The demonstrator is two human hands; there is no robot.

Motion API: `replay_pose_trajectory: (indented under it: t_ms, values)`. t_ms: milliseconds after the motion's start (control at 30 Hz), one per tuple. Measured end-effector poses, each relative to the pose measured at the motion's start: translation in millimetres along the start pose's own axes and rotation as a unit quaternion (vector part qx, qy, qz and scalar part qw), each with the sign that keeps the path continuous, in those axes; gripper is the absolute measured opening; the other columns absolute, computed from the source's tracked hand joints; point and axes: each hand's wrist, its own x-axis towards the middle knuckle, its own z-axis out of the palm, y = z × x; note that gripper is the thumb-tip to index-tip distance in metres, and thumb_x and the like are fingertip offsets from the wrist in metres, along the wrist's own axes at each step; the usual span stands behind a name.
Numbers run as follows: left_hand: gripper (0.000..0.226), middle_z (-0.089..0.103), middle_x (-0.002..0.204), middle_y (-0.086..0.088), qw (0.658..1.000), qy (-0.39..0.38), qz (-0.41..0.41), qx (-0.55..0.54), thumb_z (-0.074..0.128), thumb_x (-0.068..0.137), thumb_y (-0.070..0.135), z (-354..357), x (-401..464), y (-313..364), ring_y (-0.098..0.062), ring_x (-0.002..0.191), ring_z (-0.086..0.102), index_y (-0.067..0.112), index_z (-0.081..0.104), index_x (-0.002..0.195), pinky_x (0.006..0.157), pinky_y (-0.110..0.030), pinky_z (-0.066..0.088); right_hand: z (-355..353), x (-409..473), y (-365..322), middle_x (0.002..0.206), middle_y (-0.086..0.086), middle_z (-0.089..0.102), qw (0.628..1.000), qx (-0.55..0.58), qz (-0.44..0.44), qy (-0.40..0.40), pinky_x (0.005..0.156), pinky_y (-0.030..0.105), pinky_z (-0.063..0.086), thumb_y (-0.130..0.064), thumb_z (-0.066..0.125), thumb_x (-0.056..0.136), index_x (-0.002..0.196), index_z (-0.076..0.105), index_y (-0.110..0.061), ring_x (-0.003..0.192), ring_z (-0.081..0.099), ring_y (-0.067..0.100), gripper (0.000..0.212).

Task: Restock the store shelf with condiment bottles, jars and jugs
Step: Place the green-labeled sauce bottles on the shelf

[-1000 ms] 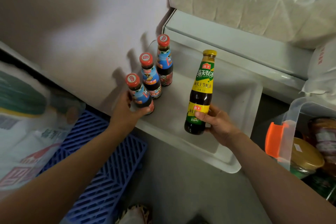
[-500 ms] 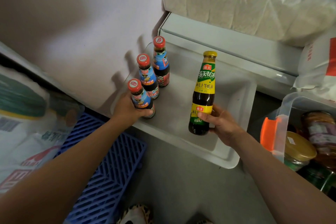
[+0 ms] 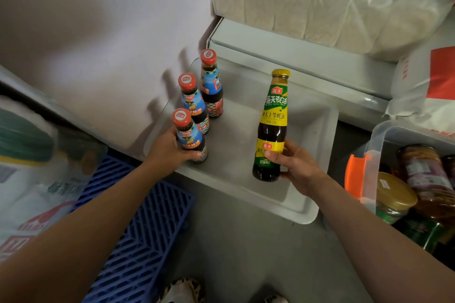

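Observation:
Three small red-capped sauce bottles stand in a row along the left side of a low white shelf tray (image 3: pixel 305 206). My left hand (image 3: pixel 170 147) grips the nearest red-capped bottle (image 3: pixel 188 135) at its base, standing on the tray. The middle bottle (image 3: pixel 193 103) and the far bottle (image 3: pixel 211 83) stand free behind it. My right hand (image 3: pixel 295 167) holds a taller dark bottle with a yellow cap and green-yellow label (image 3: pixel 272 125) upright by its lower part, over the tray's right half.
A clear plastic bin with an orange latch (image 3: pixel 357 174) holds several jars at the right. A blue slatted crate (image 3: pixel 138 236) lies on the floor at lower left beside printed sacks (image 3: pixel 32 179). Wrapped white packs (image 3: pixel 320 0) sit on the shelf above.
The view has shifted slightly. My left hand stays on the nearest red-capped bottle. My right hand has kept the tall bottle upright, a little nearer the tray's front.

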Motion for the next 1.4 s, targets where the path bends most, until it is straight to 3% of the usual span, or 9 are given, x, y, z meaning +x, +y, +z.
replay_pose_trajectory:
  t_ms: [100, 200, 367, 500, 633, 700, 900, 1133, 1400]
  values:
    - [0.07, 0.067, 0.115, 0.015, 1.0, 0.008, 0.0, -0.03, 0.091, 0.064, 0.017, 3, -3, -2, 0.01, 0.097, 0.063, 0.019, 0.059, 0.127, 0.08, -0.006, 0.046, -2, -1, -1, 0.118, 0.0, 0.073, 1.0, -0.001, 0.001, 0.006, 0.089, 0.047, 0.053, -0.021, 0.081, 0.071, 0.133, 0.061, -0.026, 0.113, 0.067, 0.023, 0.066]
    - [0.062, 0.068, 0.111, 0.014, 0.997, 0.024, 0.019, -0.077, 0.088, 0.068, 0.012, 14, -7, 7, 0.008, 0.095, 0.065, 0.018, 0.06, 0.123, 0.074, -0.006, 0.05, -6, -1, -1, 0.119, -0.001, 0.073, 1.0, 0.005, 0.003, 0.019, 0.089, 0.047, 0.053, -0.021, 0.082, 0.071, 0.133, 0.061, -0.026, 0.114, 0.066, 0.024, 0.066]
    - [0.048, 0.073, 0.097, 0.016, 0.987, 0.017, 0.035, -0.158, 0.086, 0.071, 0.012, 31, -2, 44, 0.002, 0.09, 0.068, 0.034, 0.063, 0.106, 0.072, -0.012, 0.053, -12, 0, 1, 0.114, 0.0, 0.074, 0.999, 0.034, 0.001, 0.039, 0.092, 0.051, 0.052, -0.02, 0.081, 0.07, 0.128, 0.064, -0.028, 0.115, 0.065, 0.027, 0.061]
    - [0.058, 0.075, 0.103, 0.006, 0.959, -0.06, 0.005, -0.276, 0.089, 0.058, 0.025, 43, 8, 68, -0.012, 0.097, 0.071, 0.029, 0.065, 0.111, 0.075, -0.027, 0.056, -16, 3, -1, 0.117, 0.0, 0.074, 0.998, 0.047, -0.003, 0.047, 0.095, 0.054, 0.052, -0.02, 0.087, 0.07, 0.123, 0.066, -0.033, 0.115, 0.066, 0.027, 0.058]
    - [0.065, 0.07, 0.116, -0.01, 0.929, -0.092, -0.02, -0.358, 0.079, 0.062, 0.038, 58, 20, 75, -0.028, 0.108, 0.068, 0.021, 0.062, 0.122, 0.088, -0.042, 0.056, -19, 5, -2, 0.119, 0.002, 0.073, 0.997, 0.067, -0.013, 0.048, 0.096, 0.053, 0.051, -0.019, 0.083, 0.073, 0.123, 0.066, -0.03, 0.117, 0.065, 0.027, 0.054]
    - [0.068, 0.069, 0.119, -0.015, 0.919, -0.106, -0.029, -0.379, 0.078, 0.064, 0.038, 66, 25, 76, -0.03, 0.108, 0.068, 0.018, 0.058, 0.126, 0.086, -0.042, 0.056, -20, 7, -4, 0.12, 0.002, 0.072, 0.996, 0.068, -0.017, 0.047, 0.096, 0.052, 0.051, -0.021, 0.08, 0.073, 0.125, 0.065, -0.029, 0.116, 0.066, 0.026, 0.055]
    - [0.061, 0.073, 0.107, -0.014, 0.91, -0.13, -0.091, -0.384, 0.078, 0.066, 0.038, 62, 27, 95, -0.025, 0.086, 0.072, 0.019, 0.06, 0.121, 0.066, -0.037, 0.058, -11, -10, -13, 0.121, 0.003, 0.072, 0.993, 0.089, -0.014, 0.07, 0.093, 0.048, 0.053, -0.021, 0.077, 0.073, 0.129, 0.063, -0.025, 0.115, 0.067, 0.023, 0.059]
    - [0.066, 0.066, 0.118, -0.023, 0.91, -0.13, -0.136, -0.37, 0.079, 0.068, 0.037, 27, -25, 186, -0.026, 0.086, 0.071, 0.012, 0.058, 0.126, 0.069, -0.038, 0.057, 30, -104, -68, 0.117, 0.006, 0.074, 0.988, 0.128, 0.033, 0.082, 0.09, 0.048, 0.053, -0.014, 0.081, 0.078, 0.126, 0.064, -0.02, 0.112, 0.069, 0.027, 0.051]
    - [0.058, 0.069, 0.116, -0.018, 0.916, -0.149, -0.154, -0.34, 0.072, 0.075, 0.034, -42, -122, 336, -0.03, 0.094, 0.07, 0.011, 0.057, 0.127, 0.08, -0.044, 0.058, 64, -248, -191, 0.118, 0.008, 0.074, 0.983, 0.137, 0.051, 0.11, 0.097, 0.057, 0.051, -0.019, 0.079, 0.073, 0.122, 0.066, -0.024, 0.112, 0.069, 0.03, 0.051]
